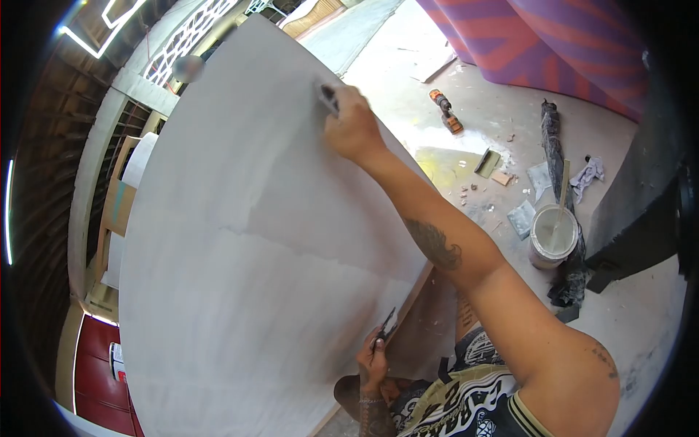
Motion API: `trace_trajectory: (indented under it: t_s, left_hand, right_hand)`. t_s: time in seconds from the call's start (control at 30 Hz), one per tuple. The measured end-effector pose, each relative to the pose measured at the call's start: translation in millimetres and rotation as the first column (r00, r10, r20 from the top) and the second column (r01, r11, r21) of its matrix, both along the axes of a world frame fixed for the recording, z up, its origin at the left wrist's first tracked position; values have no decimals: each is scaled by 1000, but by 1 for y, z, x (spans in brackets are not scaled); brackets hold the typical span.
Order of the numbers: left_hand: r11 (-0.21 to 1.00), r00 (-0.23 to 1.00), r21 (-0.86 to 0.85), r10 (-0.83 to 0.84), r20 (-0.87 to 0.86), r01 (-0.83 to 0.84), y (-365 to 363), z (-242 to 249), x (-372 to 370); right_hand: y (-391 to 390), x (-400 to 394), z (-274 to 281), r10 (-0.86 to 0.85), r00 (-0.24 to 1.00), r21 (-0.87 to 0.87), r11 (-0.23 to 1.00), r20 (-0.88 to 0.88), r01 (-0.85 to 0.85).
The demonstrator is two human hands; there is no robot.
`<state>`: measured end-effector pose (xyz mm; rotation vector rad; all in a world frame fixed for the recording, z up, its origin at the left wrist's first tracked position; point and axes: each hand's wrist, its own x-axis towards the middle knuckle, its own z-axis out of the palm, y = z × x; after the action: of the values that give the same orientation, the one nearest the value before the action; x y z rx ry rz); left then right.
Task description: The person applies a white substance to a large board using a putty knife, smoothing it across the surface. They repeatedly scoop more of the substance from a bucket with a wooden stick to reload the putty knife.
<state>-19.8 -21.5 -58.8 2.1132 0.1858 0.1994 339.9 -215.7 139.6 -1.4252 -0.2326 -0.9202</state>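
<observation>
A large pale grey panel (211, 277) fills the middle, with a darker, smoother-edged patch across its upper right part. My right hand (353, 125) is closed round a small dark and grey tool (329, 98), partly hidden and blurred, at the panel's upper right surface. Lower down, near the panel's bottom right edge, my left hand (374, 358) grips a thin flat-bladed tool (386, 328) with a dark lower part. Its blade points up and to the right.
On the floor to the right are an orange and black drill (445, 111), a green-grey tray (487, 162), a white bucket (553, 237) with a stick, a crumpled cloth (587, 177) and a long black wrapped bundle (553, 138). Purple-red fabric (539, 44) hangs behind.
</observation>
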Motion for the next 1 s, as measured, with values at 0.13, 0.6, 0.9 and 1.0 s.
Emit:
trace_trajectory:
  t_s: [0.13, 0.6, 0.9, 1.0]
  left_hand:
    - [998, 995, 24, -54, 89, 52, 5, -5, 4]
    - [997, 992, 64, -56, 116, 48, 6, -6, 10]
    - [884, 963, -432, 246, 107, -177, 38, -40, -14]
    - [701, 934, -705, 312, 174, -103, 39, -24, -15]
  right_hand:
    - [-5, 17, 8, -20, 965, 118, 992, -262, 53]
    - [36, -46, -6, 61, 952, -163, 986, 300, -12]
    - [26, -15, 13, -34, 999, 35, 999, 14, 33]
    - [66, -54, 20, -52, 976, -44, 997, 212, 62]
